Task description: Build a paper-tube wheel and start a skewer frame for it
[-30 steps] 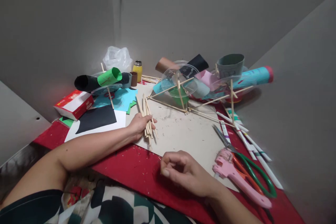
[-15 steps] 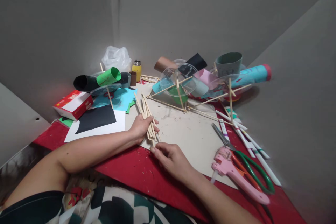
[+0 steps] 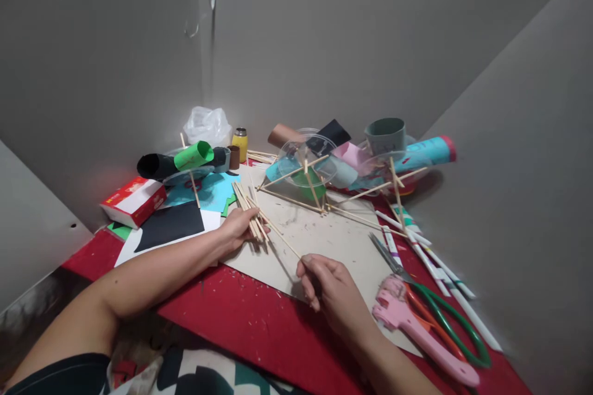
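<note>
My left hand (image 3: 242, 227) is closed around a bundle of thin wooden sticks (image 3: 243, 196) over the beige board (image 3: 287, 222). Between the thumb and forefinger of my right hand (image 3: 324, 278) is the near end of a single wooden stick (image 3: 280, 236). That stick slants up and left, its far end still lying against the bundle. Behind the hands stands a stick frame (image 3: 291, 199) with a clear round plastic lid (image 3: 331, 163) on it and rolled paper tubes about it. A second stick frame (image 3: 365, 217) is to its right.
On the right lie a pink glue gun (image 3: 417, 333), green-handled scissors (image 3: 445, 308) and several white markers (image 3: 435, 259). At left are a red-and-white box (image 3: 134, 200), black paper (image 3: 171, 226) and paper tubes on a plastic disc. A yellow bottle (image 3: 239, 145) and plastic bag (image 3: 207, 126) stand behind.
My right hand has moved right, away from the bundle, drawing one stick partly out of it. My left hand keeps its hold on the others. The view has tilted up slightly.
</note>
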Action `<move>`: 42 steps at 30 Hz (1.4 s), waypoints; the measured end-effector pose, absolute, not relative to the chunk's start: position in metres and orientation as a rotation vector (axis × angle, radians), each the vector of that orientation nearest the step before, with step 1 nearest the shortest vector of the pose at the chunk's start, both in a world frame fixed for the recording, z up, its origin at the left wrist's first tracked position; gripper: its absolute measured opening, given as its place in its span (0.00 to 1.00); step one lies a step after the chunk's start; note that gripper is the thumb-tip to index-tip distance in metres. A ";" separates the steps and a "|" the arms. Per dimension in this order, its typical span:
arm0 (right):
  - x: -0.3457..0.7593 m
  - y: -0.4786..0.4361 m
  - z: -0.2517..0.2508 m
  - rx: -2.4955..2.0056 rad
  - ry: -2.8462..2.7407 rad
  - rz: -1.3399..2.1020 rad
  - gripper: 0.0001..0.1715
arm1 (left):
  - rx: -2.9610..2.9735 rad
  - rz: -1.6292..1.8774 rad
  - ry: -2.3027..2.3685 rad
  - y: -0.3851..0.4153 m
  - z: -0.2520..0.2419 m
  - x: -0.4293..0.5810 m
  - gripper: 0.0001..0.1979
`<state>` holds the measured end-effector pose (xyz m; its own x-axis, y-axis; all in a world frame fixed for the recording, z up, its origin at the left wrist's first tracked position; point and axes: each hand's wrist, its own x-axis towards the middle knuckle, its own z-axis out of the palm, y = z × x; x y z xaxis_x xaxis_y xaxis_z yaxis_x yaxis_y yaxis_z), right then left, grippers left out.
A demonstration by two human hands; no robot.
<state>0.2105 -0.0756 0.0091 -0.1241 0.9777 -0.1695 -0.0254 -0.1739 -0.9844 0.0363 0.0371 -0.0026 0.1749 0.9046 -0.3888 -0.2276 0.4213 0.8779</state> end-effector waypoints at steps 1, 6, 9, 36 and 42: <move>0.211 -0.076 0.009 -1.238 -1.152 1.445 0.21 | 0.807 0.888 1.106 0.037 -0.001 0.035 0.07; 0.215 -0.074 0.008 -1.221 -0.991 1.394 0.20 | 1.058 0.707 1.184 0.048 0.006 0.021 0.14; 0.216 -0.072 0.008 -1.198 -0.982 1.356 0.21 | 1.246 0.729 1.321 0.057 0.013 0.009 0.17; 0.213 -0.074 0.015 -0.884 -0.930 1.835 0.18 | 2.884 0.795 0.442 -0.007 0.023 0.022 0.15; 0.212 -0.075 0.013 -0.832 -0.859 1.889 0.17 | 2.918 0.685 0.491 -0.007 0.021 0.022 0.16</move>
<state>0.2117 -0.0748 0.0126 -0.3929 0.8962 -0.2059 -0.4342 -0.3782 -0.8176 0.0217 -0.0070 0.0211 0.8464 0.3331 0.4156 0.2862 -0.9425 0.1725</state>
